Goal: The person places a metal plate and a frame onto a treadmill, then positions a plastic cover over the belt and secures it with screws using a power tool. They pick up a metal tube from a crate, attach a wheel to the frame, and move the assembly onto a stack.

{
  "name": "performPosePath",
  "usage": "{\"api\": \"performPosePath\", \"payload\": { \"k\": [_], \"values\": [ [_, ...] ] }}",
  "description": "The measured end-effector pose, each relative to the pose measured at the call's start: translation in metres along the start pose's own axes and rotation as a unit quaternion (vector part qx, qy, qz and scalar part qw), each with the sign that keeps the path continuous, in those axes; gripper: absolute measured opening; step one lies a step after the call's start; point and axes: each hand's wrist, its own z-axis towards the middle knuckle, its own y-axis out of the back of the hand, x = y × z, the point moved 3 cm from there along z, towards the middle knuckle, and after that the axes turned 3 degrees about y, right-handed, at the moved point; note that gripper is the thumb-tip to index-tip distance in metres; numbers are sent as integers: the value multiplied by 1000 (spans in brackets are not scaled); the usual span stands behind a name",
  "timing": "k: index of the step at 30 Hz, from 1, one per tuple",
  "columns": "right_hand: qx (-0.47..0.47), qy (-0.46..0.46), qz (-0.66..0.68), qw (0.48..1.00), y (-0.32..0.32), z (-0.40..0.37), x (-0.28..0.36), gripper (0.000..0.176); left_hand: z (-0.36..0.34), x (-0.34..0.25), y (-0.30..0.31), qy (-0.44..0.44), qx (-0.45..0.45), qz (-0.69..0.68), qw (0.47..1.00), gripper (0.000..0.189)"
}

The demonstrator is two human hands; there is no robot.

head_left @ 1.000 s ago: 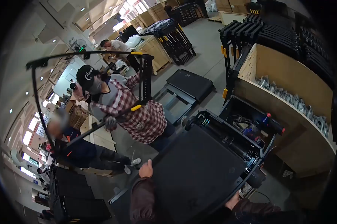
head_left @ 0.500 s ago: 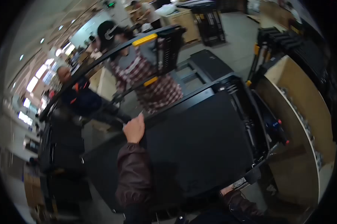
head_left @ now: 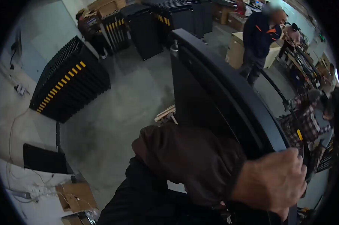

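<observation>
A black treadmill (head_left: 237, 93) stands tipped up on its long side, its edge rail running from the upper middle down to the lower right. My left hand (head_left: 274, 182), at the end of a dark brown sleeve, is closed over the near part of this rail. The fingertips are hidden behind the edge. My right hand cannot be made out; the area below my left forearm is dark and mostly covered. Beyond the rail, a person in a checked apron (head_left: 308, 122) is near a black bar with a yellow mark (head_left: 299, 135).
A row of folded black frames with yellow marks (head_left: 70, 80) leans at the left. More black units (head_left: 143, 32) stand at the back. Wood strips (head_left: 165, 113) lie on the floor behind the treadmill. A person in a dark jacket (head_left: 257, 37) stands beyond it. A cardboard piece (head_left: 77, 197) lies lower left.
The treadmill has gone from lying roughly flat to standing on its side. My view has swung left. My left hand still grips its edge; my right hand has left view.
</observation>
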Motion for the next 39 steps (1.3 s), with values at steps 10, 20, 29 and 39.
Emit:
{"api": "performPosePath", "payload": {
  "k": [10, 20, 29, 39],
  "values": [
    [13, -21, -93, 995, -255, 152, -86, 79, -202, 45, 181, 158, -65, -109, 979, 65],
    [74, -55, -163, 982, -494, 353, -166, 79, -280, 104, 177, 327, -126, -206, 914, 62],
    [112, 9, -166, 980, -663, 638, -106, 79, -563, 405, 322, 487, -177, -258, 815, 36],
    [111, 76, -213, 968, -869, 936, 27, 78, -932, 652, 219, 670, -247, -391, 581, 41]
  ]
}}
